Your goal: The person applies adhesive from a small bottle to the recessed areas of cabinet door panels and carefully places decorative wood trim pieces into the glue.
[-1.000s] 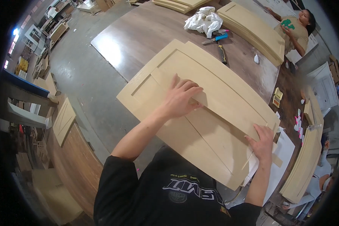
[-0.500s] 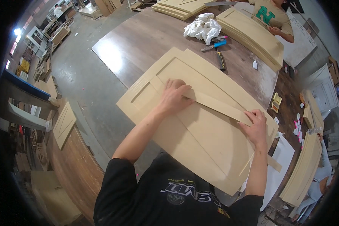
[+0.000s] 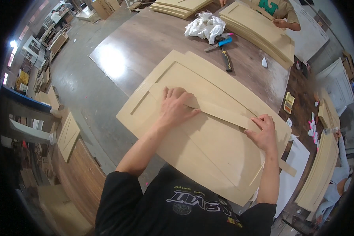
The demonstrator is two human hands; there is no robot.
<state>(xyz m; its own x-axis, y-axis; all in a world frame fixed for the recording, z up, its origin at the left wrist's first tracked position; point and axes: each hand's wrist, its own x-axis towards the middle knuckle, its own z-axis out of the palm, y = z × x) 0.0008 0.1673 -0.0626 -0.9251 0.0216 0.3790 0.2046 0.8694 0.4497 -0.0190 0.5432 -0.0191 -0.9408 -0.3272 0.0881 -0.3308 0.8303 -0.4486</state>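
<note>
A cream strip is held over the middle of the panel. It is gripped between thumb and fingers by the left hand and the right hand. It is judged light, thin and stiff, best taken by both long edges. Its ends are hard to distinguish; contact with the panel cannot be confirmed. Beyond the panel, the tabletop is seen.

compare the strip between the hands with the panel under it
The strip is narrow, the panel broad. The left hand and right hand hold the strip, while the panel lies beneath it. The panel carries a thin slanting line; the strip shows none. Both are pale tan.
</note>
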